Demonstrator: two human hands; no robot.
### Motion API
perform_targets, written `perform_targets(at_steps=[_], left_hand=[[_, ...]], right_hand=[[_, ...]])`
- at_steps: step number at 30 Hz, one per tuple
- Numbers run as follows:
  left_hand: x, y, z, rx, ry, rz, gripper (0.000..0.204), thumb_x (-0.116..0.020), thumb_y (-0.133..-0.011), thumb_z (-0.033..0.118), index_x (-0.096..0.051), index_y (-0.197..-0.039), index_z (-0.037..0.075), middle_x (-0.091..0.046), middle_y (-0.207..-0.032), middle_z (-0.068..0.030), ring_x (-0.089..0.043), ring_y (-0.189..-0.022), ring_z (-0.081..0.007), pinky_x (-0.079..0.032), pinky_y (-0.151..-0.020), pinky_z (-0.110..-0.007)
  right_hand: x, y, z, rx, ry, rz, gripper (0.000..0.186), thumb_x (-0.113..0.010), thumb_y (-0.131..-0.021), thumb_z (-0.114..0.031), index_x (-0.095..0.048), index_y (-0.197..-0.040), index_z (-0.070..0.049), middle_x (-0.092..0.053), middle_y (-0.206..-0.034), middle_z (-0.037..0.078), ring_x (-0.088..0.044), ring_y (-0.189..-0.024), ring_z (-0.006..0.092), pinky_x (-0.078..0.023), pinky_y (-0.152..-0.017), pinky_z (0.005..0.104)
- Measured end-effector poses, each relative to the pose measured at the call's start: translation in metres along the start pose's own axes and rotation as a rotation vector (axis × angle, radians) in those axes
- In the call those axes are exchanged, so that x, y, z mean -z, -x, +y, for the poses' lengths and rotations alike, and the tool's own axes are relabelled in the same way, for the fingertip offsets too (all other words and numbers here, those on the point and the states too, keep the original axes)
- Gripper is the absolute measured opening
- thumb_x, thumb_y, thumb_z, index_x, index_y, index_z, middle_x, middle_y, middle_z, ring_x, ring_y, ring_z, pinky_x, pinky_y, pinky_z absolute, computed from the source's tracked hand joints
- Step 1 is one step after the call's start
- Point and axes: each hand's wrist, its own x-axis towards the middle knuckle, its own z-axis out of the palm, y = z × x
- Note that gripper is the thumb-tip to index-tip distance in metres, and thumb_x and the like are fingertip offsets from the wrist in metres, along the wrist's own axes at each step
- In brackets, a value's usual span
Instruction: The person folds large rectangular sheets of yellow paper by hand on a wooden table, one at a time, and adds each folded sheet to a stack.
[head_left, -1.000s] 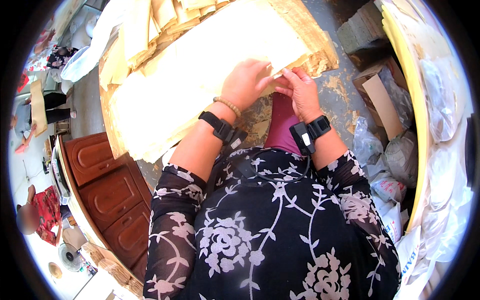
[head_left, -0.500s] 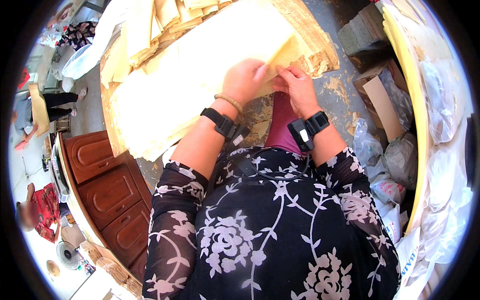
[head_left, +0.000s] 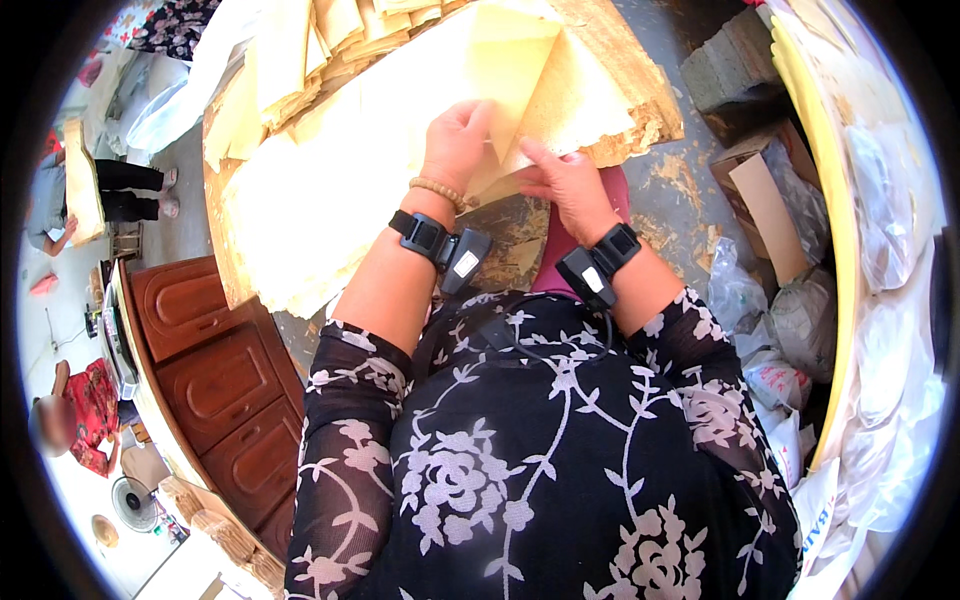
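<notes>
A stack of pale yellow thin sheets [head_left: 320, 190] lies on a worn board in front of me, with the top sheet raised into a creased flap [head_left: 510, 70] toward the back right. My left hand [head_left: 458, 140] has its fingers closed on that sheet near its lower edge. Just to the right, my right hand [head_left: 565, 185] grips the same edge with bent fingers; its exact fingertip contact is partly hidden. Both wrists wear black strapped devices. Overlapping yellow strips [head_left: 280, 60] are piled along the back left of the stack.
A grey block [head_left: 725, 65], cardboard box [head_left: 760, 210] and plastic bags [head_left: 800, 320] line the right, beside a yellow-edged surface. At left are wooden cabinet doors [head_left: 220, 380], a fan [head_left: 135, 500], a person holding a board [head_left: 120, 190] and another in red [head_left: 85, 420].
My left hand has moved up and left, and my right hand has shifted left. A larger fold of the top sheet now rises above them. The person at far left has shifted slightly.
</notes>
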Motion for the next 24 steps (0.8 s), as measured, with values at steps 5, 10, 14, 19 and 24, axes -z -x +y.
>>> perform_targets(at_steps=[5, 10, 14, 19, 24], left_hand=[[0.023, -0.006, 0.014, -0.056, 0.200, 0.140, 0.024, -0.058, -0.095, 0.026, -0.067, -0.097, 0.004, -0.067, -0.081, -0.0017, -0.059, -0.066, -0.0091, -0.048, -0.059, -0.024], [0.060, -0.007, 0.033, -0.068, 0.331, 0.195, 0.024, -0.058, -0.096, 0.025, -0.065, -0.100, 0.002, -0.068, -0.086, -0.0044, -0.064, -0.071, -0.0119, -0.053, -0.062, -0.026], [0.080, -0.017, 0.045, -0.197, 0.298, 0.249, 0.023, -0.059, -0.095, 0.024, -0.066, -0.099, 0.002, -0.067, -0.083, -0.0036, -0.062, -0.067, -0.0110, -0.051, -0.057, -0.024], [0.126, -0.032, 0.047, -0.204, 0.303, 0.338, 0.022, -0.058, -0.095, 0.022, -0.066, -0.098, 0.002, -0.062, -0.076, -0.0006, -0.056, -0.060, -0.0094, -0.045, -0.052, -0.022], [0.105, -0.021, 0.069, -0.278, 0.131, 0.312, 0.018, -0.059, -0.096, 0.024, -0.066, -0.094, 0.006, -0.063, -0.079, 0.0007, -0.058, -0.068, -0.0092, -0.049, -0.059, -0.023]], right_hand=[[-0.003, -0.009, 0.011, -0.074, -0.014, -0.002, 0.027, -0.064, -0.093, -0.021, -0.064, -0.106, 0.003, -0.069, -0.097, 0.011, -0.070, -0.082, 0.0209, -0.057, -0.068, 0.0300], [0.002, -0.006, 0.010, -0.103, -0.020, 0.025, 0.025, -0.064, -0.093, -0.020, -0.064, -0.103, 0.003, -0.068, -0.096, 0.011, -0.070, -0.080, 0.0217, -0.058, -0.067, 0.0315], [0.004, -0.007, 0.008, -0.131, -0.048, 0.011, 0.025, -0.064, -0.093, -0.020, -0.064, -0.102, 0.003, -0.068, -0.095, 0.012, -0.070, -0.080, 0.0226, -0.058, -0.067, 0.0312], [0.009, -0.008, 0.012, -0.131, -0.034, 0.007, 0.026, -0.064, -0.093, -0.022, -0.063, -0.103, 0.002, -0.068, -0.095, 0.012, -0.070, -0.081, 0.0228, -0.057, -0.066, 0.0303], [0.001, 0.016, -0.022, -0.277, 0.008, -0.024, 0.029, -0.060, -0.096, -0.028, -0.064, -0.099, 0.001, -0.069, -0.089, 0.010, -0.070, -0.078, 0.0200, -0.056, -0.064, 0.0275]])
